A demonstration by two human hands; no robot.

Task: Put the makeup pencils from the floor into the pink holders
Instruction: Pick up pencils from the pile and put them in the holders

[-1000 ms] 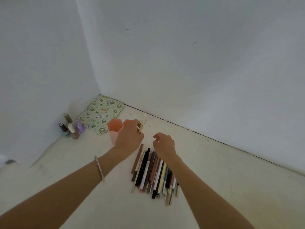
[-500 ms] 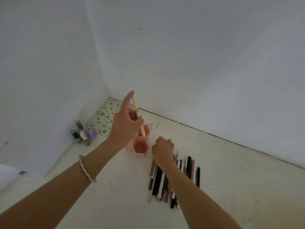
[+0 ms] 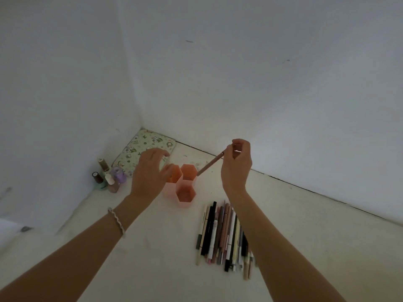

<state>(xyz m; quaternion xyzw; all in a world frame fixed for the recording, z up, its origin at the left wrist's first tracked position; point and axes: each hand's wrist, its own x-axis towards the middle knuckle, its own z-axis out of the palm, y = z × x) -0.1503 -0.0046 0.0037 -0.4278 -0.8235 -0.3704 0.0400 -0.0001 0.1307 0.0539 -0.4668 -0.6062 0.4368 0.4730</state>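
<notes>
Three joined pink hexagonal holders point(image 3: 185, 199) stand on the floor near the room's corner. My left hand point(image 3: 150, 171) hovers open just left of them, partly covering the left holder, fingers spread and empty. My right hand point(image 3: 236, 164) is raised to the right of the holders and pinches a brown makeup pencil point(image 3: 210, 164) by its upper end; the pencil slants down-left with its tip near the rim of the back holder. A row of several makeup pencils point(image 3: 224, 234) lies side by side on the floor below my right forearm.
A green patterned pouch point(image 3: 139, 149) lies flat in the corner. Several nail polish bottles point(image 3: 108, 177) stand against the left wall. White walls close the space at left and behind. A pale floor stretches toward me.
My left hand let go of the cream pencil at the holders and opened. My right hand rose from the pile with a brown pencil toward the holders.
</notes>
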